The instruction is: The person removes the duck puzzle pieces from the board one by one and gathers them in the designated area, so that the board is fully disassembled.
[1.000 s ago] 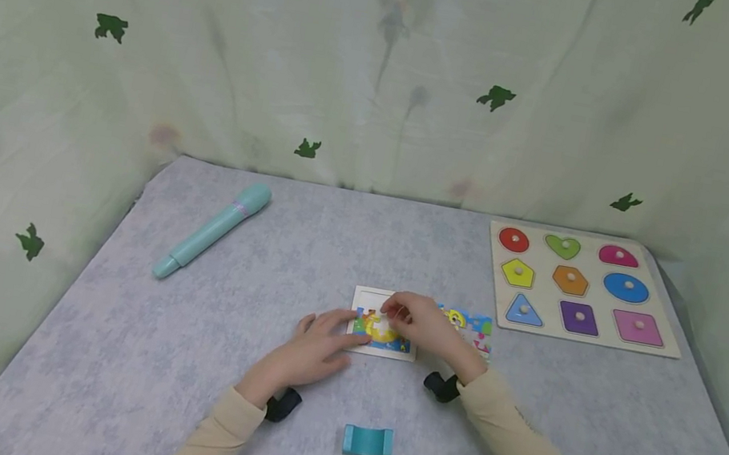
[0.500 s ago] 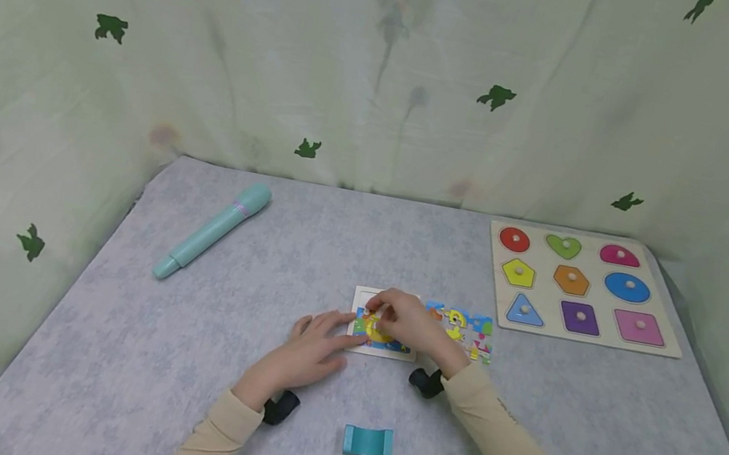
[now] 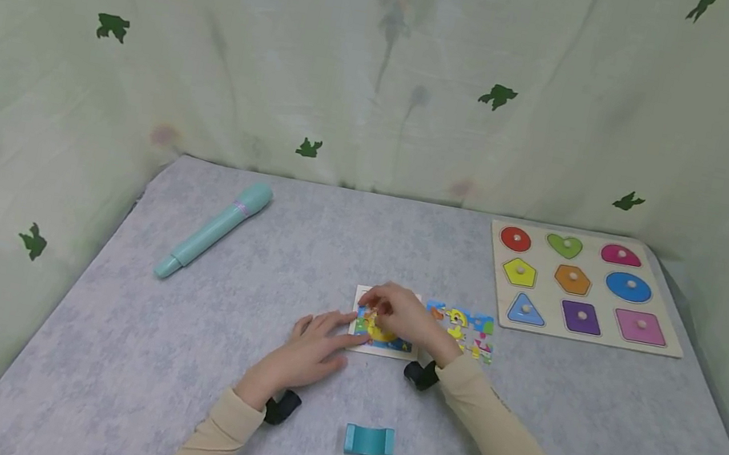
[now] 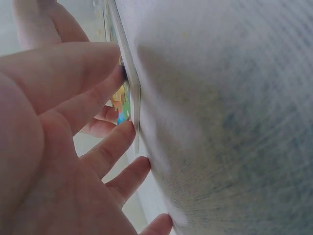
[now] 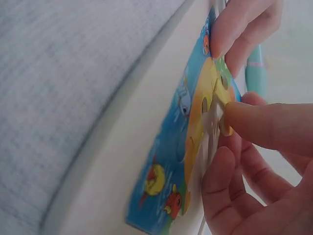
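Now, puzzle frame: flat on the worktop, under the fingers of the right hand and at the fingertips of the left hand.
Laid pieces: a blue sea with fish and some yellow, set along the side nearer the person; a pale gap shows beside them, just under the right fingers.
Yellow piece: tilted over that gap, not lying flat.
Change: over the last second the right hand has shifted leftward across the frame, uncovering more of what lies beyond its wrist; this suggests the person is lining the piece up, with seating it yet to be done.
Right hand: clamped on the yellow piece between thumb and fingers.
Left hand: fingers spread apart, gripping nothing; fingertips touch the frame's left part, seemingly steadying it.
Loose pieces: just right of the frame, beside the right wrist.
Teal block: nearer the person than both hands, between the forearms.
Peg board: beyond the right hand, to its right.
Turquoise stick: beyond the left hand, to its left.
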`<state>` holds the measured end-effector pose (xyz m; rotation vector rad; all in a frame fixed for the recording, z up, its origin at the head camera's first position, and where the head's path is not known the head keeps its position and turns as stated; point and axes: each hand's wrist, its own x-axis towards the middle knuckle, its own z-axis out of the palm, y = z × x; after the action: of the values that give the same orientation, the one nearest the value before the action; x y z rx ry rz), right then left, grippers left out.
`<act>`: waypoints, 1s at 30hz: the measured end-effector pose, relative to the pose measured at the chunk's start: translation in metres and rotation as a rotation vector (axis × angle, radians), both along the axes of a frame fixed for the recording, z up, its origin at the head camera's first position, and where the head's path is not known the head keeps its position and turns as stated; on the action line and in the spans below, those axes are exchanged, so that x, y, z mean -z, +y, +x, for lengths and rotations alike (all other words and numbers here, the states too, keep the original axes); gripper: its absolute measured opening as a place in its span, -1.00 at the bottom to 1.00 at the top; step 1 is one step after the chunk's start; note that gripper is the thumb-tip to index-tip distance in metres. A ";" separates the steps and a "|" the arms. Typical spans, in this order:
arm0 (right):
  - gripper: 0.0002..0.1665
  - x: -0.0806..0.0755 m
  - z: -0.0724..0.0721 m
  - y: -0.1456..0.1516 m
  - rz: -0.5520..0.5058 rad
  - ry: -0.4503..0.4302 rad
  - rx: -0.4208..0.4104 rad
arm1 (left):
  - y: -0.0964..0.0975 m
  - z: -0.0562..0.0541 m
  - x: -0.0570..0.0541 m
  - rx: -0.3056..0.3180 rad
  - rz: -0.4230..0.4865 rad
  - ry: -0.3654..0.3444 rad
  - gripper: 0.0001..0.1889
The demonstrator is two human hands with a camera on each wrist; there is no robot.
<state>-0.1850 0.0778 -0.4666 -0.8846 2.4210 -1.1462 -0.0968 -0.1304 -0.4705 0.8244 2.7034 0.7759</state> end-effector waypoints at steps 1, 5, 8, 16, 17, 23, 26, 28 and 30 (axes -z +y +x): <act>-0.60 0.000 -0.001 0.000 0.001 0.004 -0.005 | 0.000 0.000 0.000 0.001 0.002 0.000 -0.58; -0.67 0.000 -0.003 0.001 -0.015 -0.001 0.006 | 0.001 -0.001 0.001 0.007 0.007 0.007 -0.58; -0.75 -0.002 -0.004 0.006 -0.045 -0.026 0.035 | 0.001 -0.002 0.001 0.009 0.007 0.011 -0.58; -0.83 -0.003 -0.005 0.039 -0.103 -0.096 0.144 | 0.003 -0.001 -0.001 -0.006 -0.011 0.000 -0.58; -0.84 -0.002 -0.005 0.044 -0.109 -0.094 0.148 | 0.003 -0.001 0.000 -0.008 -0.014 0.000 -0.58; -0.85 -0.001 -0.004 0.073 -0.119 -0.115 0.162 | 0.003 0.000 0.000 -0.014 -0.011 0.004 -0.58; -0.84 -0.002 -0.002 0.082 -0.092 -0.130 0.171 | 0.003 0.000 0.000 -0.014 -0.004 0.005 -0.58; -0.83 -0.002 -0.001 0.087 -0.064 -0.135 0.171 | 0.003 0.000 0.000 -0.014 -0.002 0.005 -0.59; -0.84 -0.002 0.001 0.090 -0.026 -0.132 0.168 | 0.002 0.000 0.000 -0.015 -0.001 0.002 -0.59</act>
<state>-0.1844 0.1678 -0.4643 -0.6014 2.4131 -1.2561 -0.0964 -0.1281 -0.4706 0.8064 2.7141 0.7772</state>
